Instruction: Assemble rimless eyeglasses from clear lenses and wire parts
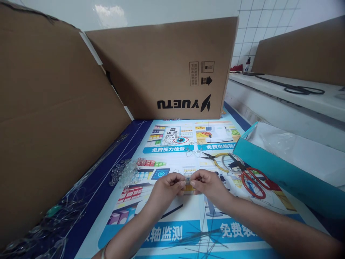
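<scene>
Over the middle of the printed sheet, my left hand (171, 183) and my right hand (205, 182) meet almost fingertip to fingertip. Each is closed in a pinch, with a small, clear, shiny piece (188, 179) between them, too small to name. Left of my hands lies a heap of clear beads (126, 172). Just beyond my fingertips rests a loop of wire with clear beads (194, 148). Thin dark wires (201, 236) are scattered close to me, below my hands. To the right are yellow-handled pliers (217, 160) and red-handled scissors (253, 180).
Tall cardboard panels (161, 68) stand at the back and left. A teal box (285, 172) with clear plastic inside sits at the right. Tangled beaded wires (54, 226) lie at the lower left. Dark scissors (296, 87) rest on the ledge at the back right.
</scene>
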